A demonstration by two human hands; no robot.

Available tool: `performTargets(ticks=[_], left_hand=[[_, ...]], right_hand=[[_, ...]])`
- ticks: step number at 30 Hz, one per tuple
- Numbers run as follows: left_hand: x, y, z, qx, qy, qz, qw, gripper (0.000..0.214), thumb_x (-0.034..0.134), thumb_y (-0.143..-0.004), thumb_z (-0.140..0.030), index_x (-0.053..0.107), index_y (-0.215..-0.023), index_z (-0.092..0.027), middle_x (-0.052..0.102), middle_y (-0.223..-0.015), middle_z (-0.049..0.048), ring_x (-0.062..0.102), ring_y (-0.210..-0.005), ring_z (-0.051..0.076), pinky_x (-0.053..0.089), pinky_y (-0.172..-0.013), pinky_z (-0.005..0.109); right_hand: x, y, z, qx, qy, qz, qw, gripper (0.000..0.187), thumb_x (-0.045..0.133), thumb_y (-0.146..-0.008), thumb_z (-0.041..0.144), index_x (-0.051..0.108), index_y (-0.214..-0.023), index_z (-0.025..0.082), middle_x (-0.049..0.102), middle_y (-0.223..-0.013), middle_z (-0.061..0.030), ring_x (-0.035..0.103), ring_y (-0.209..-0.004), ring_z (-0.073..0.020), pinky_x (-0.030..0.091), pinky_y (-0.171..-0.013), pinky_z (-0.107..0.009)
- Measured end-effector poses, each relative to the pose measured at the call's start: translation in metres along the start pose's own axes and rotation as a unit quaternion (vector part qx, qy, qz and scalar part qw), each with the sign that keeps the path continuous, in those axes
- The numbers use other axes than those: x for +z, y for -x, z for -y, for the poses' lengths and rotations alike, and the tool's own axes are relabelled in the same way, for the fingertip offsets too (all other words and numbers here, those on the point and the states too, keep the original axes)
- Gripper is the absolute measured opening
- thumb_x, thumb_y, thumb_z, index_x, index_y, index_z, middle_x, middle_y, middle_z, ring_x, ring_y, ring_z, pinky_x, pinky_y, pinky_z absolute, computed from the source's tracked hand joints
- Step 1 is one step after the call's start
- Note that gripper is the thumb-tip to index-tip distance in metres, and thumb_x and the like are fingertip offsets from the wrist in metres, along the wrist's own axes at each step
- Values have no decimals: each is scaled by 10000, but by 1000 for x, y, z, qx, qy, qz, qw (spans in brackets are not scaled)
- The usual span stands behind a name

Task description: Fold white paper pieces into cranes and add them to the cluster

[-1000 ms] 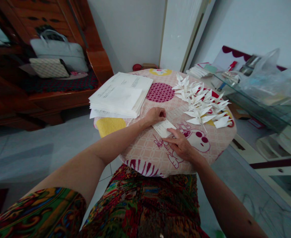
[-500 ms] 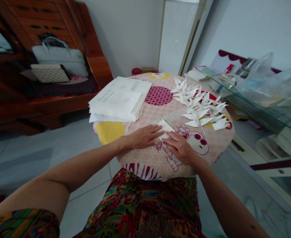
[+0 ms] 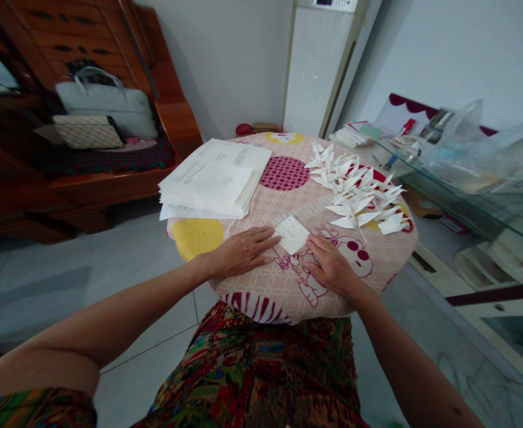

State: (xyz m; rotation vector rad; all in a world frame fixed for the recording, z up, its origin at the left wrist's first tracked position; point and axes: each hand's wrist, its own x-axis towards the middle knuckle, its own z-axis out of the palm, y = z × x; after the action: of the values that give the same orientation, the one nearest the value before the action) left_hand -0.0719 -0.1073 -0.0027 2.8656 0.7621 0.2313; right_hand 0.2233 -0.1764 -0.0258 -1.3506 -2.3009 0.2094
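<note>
A small folded white paper (image 3: 291, 234) lies flat on the round pink patterned tabletop (image 3: 283, 279). My left hand (image 3: 239, 252) rests palm down just left of the paper, fingers stretched flat, fingertips at its edge. My right hand (image 3: 331, 266) lies flat on the cloth just right of and below the paper, fingers spread, holding nothing. A pile of several folded white paper cranes (image 3: 358, 191) sits at the right of the table. A thick stack of white sheets (image 3: 214, 177) sits at the back left.
A dark wooden bench (image 3: 87, 172) with a grey bag (image 3: 105, 107) stands at the left. A glass-topped table (image 3: 475, 178) with plastic bags and papers is at the right. A white appliance (image 3: 317, 65) stands against the back wall.
My left hand slid from the paper's far end back toward me and now lies flat beside it. My right hand came off the paper, which now lies uncovered.
</note>
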Motion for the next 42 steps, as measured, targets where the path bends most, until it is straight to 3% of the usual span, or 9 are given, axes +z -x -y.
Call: performTargets(ticks=[4,9,16,24,29,32,34,38,42], left_hand=[[-4,-2,5,-82,50,-50,994,420,407,-1026,-359,579,-1364,-178,634,-1372,111,590,-1274,219,443,-1094,354],[-2,-40,8,-189,95,-125,969,440,558,-949,-332,592,-1344,-138,730,-1129,110,687,-1030,224,531,-925,334],[5,-70,1,-203,50,-112,972,485,662,-851,-247,608,-1322,-144,701,-988,102,660,-1005,261,523,-921,365],[8,-81,16,-198,173,-136,955,563,614,-778,-98,603,-1336,-168,690,-988,59,650,-825,166,548,-795,300],[5,-107,42,-163,238,-148,946,582,578,-743,-42,620,-1312,-161,712,-993,49,653,-748,110,553,-724,236],[4,-130,55,-121,244,-151,950,534,582,-740,-43,651,-1264,-120,729,-983,70,664,-752,117,555,-730,238],[5,-145,61,-89,231,-155,957,524,581,-739,-39,660,-1252,-110,739,-999,82,677,-807,136,559,-772,259],[10,-160,62,-59,188,-150,969,507,571,-729,-13,673,-1219,-95,740,-1049,115,691,-908,181,563,-852,320],[10,-149,53,4,143,-174,974,403,564,-753,-7,711,-1110,-121,688,-1211,144,637,-1139,220,505,-1003,374]], right_hand=[[-9,-1,2,35,7,-32,999,407,538,-921,308,657,-1266,128,668,-1282,-192,598,-1215,-329,466,-1058,-530],[-19,-32,-2,99,-36,-88,991,360,476,-923,244,721,-1164,136,751,-1072,-155,685,-982,-278,532,-906,-419],[-8,-86,-23,228,-120,-43,965,388,663,-761,158,746,-1140,143,778,-863,-71,712,-790,-222,561,-780,-346],[-13,-93,-26,339,-264,-33,902,285,734,-695,136,766,-977,120,733,-704,-27,632,-546,-126,495,-526,-224],[-16,-84,-14,379,-333,-13,863,778,691,-702,146,495,-1453,94,600,-502,62,506,-344,-128,374,-332,-218],[-14,-80,-12,356,-312,-19,881,939,678,-709,136,304,-1570,106,616,-526,58,554,-395,-156,412,-364,-238],[-14,-80,-13,322,-244,-22,914,911,690,-709,139,352,-1554,113,655,-577,34,582,-447,-164,468,-445,-268],[-18,-81,-18,252,-84,14,964,570,711,-736,169,661,-1300,102,721,-694,-36,655,-631,-196,521,-672,-320],[-27,-80,-20,179,29,68,981,276,676,-813,235,767,-1061,153,740,-781,-75,671,-767,-229,488,-750,-332]])
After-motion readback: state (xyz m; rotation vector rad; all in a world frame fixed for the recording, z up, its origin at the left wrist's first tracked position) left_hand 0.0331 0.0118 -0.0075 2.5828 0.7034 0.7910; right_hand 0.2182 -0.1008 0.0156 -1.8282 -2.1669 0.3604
